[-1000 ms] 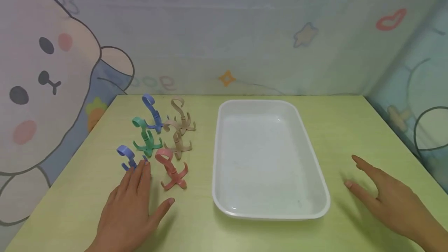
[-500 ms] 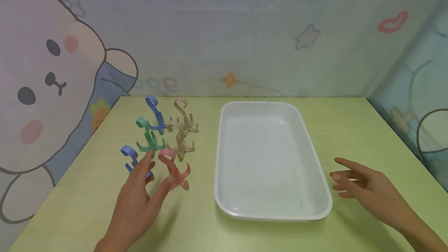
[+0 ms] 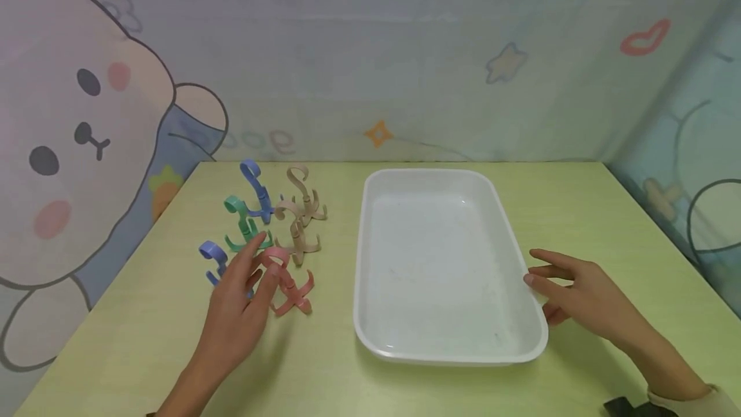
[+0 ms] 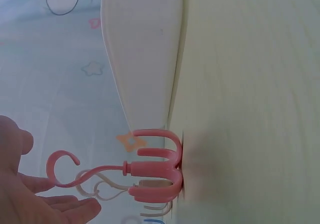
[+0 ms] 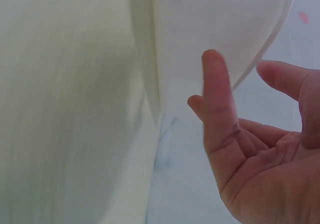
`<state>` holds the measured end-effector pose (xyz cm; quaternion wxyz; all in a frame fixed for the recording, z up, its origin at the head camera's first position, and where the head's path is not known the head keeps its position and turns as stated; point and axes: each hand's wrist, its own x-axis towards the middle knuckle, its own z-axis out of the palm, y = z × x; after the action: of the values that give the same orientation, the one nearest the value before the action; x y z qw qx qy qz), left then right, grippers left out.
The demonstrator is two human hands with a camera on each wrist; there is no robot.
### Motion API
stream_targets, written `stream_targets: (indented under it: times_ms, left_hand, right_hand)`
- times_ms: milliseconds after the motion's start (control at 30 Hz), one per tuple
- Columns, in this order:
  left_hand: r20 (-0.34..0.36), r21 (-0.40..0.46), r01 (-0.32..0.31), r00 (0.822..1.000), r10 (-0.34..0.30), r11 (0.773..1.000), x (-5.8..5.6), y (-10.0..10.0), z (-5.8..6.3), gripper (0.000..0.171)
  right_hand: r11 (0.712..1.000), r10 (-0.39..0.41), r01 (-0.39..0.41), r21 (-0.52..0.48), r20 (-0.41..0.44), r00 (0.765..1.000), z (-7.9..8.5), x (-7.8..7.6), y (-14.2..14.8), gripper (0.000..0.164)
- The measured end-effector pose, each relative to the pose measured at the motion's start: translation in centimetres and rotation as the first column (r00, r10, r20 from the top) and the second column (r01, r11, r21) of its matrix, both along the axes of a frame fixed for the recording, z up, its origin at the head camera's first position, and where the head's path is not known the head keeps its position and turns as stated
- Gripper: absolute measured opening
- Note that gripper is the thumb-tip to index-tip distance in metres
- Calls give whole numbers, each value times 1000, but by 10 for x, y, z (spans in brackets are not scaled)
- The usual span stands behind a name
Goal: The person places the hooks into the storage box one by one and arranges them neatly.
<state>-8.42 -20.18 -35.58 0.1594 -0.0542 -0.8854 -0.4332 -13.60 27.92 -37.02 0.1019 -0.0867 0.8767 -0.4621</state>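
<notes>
Fingers and thumb of left hand [image 3: 236, 314] apart at the curl of pink hook [image 3: 294, 297], nothing clamped. Can't tell about contact there. Right hand [image 3: 593, 301] at right rim of white tray [image 3: 448, 360], thumb and fingers also apart, no closed grip; thumb right at the rim, touch not confirmed. Pink hook upright on its prongs on yellow-green table [image 3: 579, 204], between left hand and tray, apart from tray.

Likeliest failure: tipping pink hook. Cause: sideways nudge on a tall curl over a small base. Also possible: curl slipping from a pinch, being thin and probably slick.

Near blue hook [image 3: 217, 253] just left, partly hidden by left hand; at risk of a knock from outer fingers. Cause: tight spacing.

Tray: probably light, so liable to slide toward hooks if pushed from one side only.

Further back, green hook [image 3: 247, 231] and front beige hook [image 3: 298, 240], both upright. Risk of snagged prongs with any slanted lift.

Behind those, far blue hook [image 3: 264, 201] and rear beige hook [image 3: 307, 201]. Beige pair overlapping in head view; can't tell if tangled. If so, would drag together.

Printed backdrop [image 3: 405, 76] beyond table.
</notes>
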Motion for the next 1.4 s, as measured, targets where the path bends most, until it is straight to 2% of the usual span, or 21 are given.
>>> stream_targets:
  times_ms: [200, 433, 700, 867, 933, 1033, 1167, 1267, 1400]
  left_hand:
    - [65, 62, 14, 998, -18, 998, -6, 4, 0, 58]
    - [104, 68, -9, 995, 2, 998, -8, 4, 0, 53]
    - [135, 78, -33, 991, 23, 996, -8, 4, 0, 45]
    - [148, 109, -45, 989, 29, 993, -12, 5, 1, 40]
    - [153, 148, -43, 988, 20, 988, -14, 5, 0, 37]
    - [139, 229, -17, 990, -16, 973, -16, 5, -1, 32]
    - [91, 338, 50, 992, -86, 940, -16, 4, -3, 28]
    - [61, 364, 85, 991, -115, 927, -16, 4, -2, 28]
    - [34, 373, 106, 991, -128, 922, -15, 5, 2, 26]
  right_hand:
    - [999, 15, -16, -35, -5, 1000, -3, -13, -5, 68]
    - [996, 15, -15, -85, 4, 1000, -7, -20, -12, 68]
    - [996, 34, -32, -89, 22, 999, -5, -20, -12, 70]
    - [994, 45, -41, -98, 39, 998, -4, -19, -10, 71]
    - [994, 50, -46, -101, 43, 998, -4, -19, -9, 71]
    - [992, 59, -53, -112, 49, 997, -5, -19, -7, 72]
    - [989, 72, -65, -132, 50, 996, -7, -19, -4, 72]
    - [987, 79, -72, -141, 46, 996, -8, -19, -4, 71]
    - [985, 86, -79, -157, 43, 995, -9, -18, -4, 70]
